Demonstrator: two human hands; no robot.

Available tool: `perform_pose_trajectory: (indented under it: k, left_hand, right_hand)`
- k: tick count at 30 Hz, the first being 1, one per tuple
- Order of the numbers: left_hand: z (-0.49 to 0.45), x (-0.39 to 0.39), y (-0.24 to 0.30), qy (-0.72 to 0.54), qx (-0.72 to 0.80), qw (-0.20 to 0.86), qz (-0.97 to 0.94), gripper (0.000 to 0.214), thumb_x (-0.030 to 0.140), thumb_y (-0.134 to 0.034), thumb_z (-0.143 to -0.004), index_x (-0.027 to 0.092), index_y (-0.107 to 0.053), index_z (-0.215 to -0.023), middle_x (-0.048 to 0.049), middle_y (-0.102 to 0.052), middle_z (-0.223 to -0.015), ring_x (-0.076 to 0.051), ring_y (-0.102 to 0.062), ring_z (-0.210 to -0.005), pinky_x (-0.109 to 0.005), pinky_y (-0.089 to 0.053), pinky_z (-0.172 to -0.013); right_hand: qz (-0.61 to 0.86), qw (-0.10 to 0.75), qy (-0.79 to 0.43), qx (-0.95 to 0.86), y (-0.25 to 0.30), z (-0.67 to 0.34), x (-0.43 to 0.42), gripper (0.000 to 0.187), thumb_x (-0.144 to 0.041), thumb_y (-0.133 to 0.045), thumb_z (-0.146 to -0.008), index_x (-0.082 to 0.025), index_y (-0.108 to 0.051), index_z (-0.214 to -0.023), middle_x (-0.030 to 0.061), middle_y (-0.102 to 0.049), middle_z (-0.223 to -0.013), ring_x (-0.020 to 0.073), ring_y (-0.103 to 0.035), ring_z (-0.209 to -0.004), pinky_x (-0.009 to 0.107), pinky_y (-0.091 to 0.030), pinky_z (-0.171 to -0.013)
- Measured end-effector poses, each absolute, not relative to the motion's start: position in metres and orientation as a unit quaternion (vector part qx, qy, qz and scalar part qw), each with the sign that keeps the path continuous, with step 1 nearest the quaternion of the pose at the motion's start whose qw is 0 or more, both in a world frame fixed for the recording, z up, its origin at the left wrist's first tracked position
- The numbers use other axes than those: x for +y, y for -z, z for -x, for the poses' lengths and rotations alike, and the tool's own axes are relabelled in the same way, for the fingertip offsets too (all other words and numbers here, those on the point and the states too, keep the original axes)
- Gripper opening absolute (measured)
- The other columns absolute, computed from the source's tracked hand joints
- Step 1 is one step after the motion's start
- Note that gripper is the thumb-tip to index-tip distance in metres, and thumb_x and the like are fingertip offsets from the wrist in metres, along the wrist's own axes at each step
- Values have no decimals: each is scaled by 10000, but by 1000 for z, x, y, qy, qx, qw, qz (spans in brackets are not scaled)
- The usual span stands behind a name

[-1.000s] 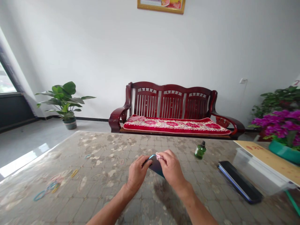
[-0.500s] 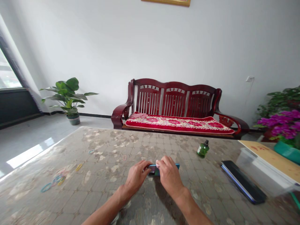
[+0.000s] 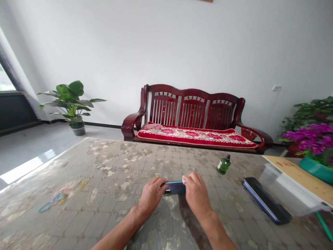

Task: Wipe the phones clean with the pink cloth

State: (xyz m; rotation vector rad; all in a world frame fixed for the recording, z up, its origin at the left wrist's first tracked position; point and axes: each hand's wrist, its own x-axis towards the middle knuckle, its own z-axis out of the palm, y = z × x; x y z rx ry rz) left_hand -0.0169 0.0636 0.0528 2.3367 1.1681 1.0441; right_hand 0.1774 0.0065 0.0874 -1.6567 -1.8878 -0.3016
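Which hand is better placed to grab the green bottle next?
Right, probably: the green bottle stands just beyond the right hand, while the left hand is across the phone both hands grip.

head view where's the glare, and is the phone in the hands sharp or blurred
Head view: bright window glare lies on the floor at far left. The phone, held between left hand and right hand, looks fairly sharp. A soft shadow falls beneath it on the table, and wide-angle bending shows toward the frame edges.

phone point(image 3: 174, 188) no longer tilted up, now level beside the left hand point(image 3: 151, 196), right hand point(image 3: 197, 198) slid from its middle to its right end
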Motion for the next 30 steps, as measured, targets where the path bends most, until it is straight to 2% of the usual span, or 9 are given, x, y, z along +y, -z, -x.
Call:
perform_pose_trajectory:
  k: [5, 14, 23, 30]
  left_hand:
    - [18, 62, -52, -371, 393, 157, -827, 190, 273, -512, -944, 231, -698, -938, -32, -687, -829, -185, -662, -808, -256, -492, -736]
    - [21, 65, -50, -374, 395, 139, -827, 173, 256, -528, -927, 226, -698, -919, -20, -684, -802, -176, -662, -782, -244, -492, -706]
    - [21, 61, -54, -372, 393, 120, -832, 163, 237, -540, -919, 226, -702, -925, -16, -683, -794, -175, -662, -769, -244, -489, -704]
    - [23, 63, -53, -353, 408, 138, -831, 157, 238, -548, -922, 221, -703, -938, -19, -688, -819, -181, -665, -801, -249, -483, -717]
  right_hand:
    - [595, 290, 94, -744, -90, -146, 8, 190, -90, -506, -934, -215, -623, -850, 35, -571, -862, 202, -507, -838, 313, -385, -758]
    - [655, 305, 117, -682, -86, -212, 2, 237, -44, -496, -907, -211, -641, -821, 37, -558, -822, 195, -492, -810, 289, -364, -726]
    - [606, 299, 100, -730, -88, -157, 7, 198, -88, -500, -936, -215, -622, -845, 34, -578, -869, 191, -507, -841, 294, -379, -763]
    - [639, 330, 124, -684, -78, -210, 2, 231, -83, -461, -942, -212, -650, -910, 41, -560, -842, 193, -499, -816, 296, -373, -729]
